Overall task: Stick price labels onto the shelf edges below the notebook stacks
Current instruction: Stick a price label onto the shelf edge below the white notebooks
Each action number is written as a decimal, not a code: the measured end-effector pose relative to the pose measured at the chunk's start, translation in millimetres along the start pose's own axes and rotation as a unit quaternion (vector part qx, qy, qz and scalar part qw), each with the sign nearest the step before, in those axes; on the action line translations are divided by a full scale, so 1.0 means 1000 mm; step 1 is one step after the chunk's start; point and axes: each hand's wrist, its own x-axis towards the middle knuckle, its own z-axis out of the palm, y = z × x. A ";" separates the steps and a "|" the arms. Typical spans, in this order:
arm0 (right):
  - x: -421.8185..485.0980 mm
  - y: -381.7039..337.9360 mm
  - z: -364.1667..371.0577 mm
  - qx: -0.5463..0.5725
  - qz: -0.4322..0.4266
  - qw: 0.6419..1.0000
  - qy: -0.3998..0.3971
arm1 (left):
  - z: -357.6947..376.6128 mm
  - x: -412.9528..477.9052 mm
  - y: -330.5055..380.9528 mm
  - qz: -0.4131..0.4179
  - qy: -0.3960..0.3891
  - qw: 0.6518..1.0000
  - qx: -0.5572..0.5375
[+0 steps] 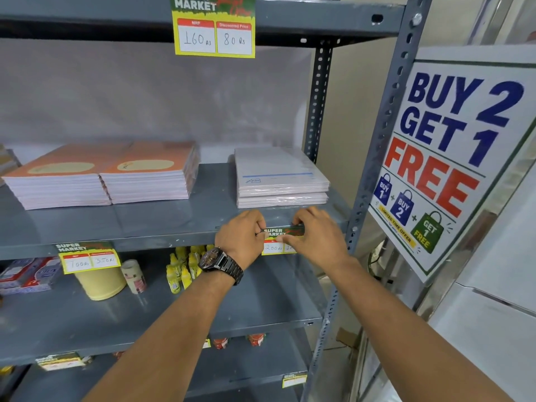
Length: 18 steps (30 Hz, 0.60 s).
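A green and yellow price label [280, 238] lies against the grey shelf edge [179, 242], just below the stack of white notebooks [280, 178]. My left hand [240, 236], with a dark watch on the wrist, pinches the label's left end. Its right end is pressed by my right hand [314, 235], which hides part of the price boxes. Two stacks of orange notebooks [101, 175] sit further left on the same shelf. Below them another price label [88, 256] hangs from the edge.
A third price label [214, 26] hangs from the shelf above. The shelf below holds a yellow tape roll [101, 282], small yellow bottles [182, 271] and packets [29, 274]. A "BUY 2 GET 1 FREE" sign [452, 158] leans beside the perforated upright [380, 146] at right.
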 end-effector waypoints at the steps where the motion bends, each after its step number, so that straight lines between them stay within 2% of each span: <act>1: 0.001 -0.003 0.001 -0.015 0.004 1.000 0.007 | -0.001 0.000 0.000 0.002 -0.001 1.000 0.001; 4: 0.004 -0.005 0.004 -0.014 0.010 1.000 0.017 | -0.002 0.000 -0.001 0.006 -0.006 1.000 0.003; 12: 0.006 0.013 -0.006 0.097 0.015 0.995 -0.019 | -0.004 0.001 -0.003 0.002 -0.015 1.000 0.004; 18: 0.006 0.013 -0.006 0.083 0.017 0.996 -0.021 | -0.004 0.000 -0.001 0.000 -0.013 1.000 0.010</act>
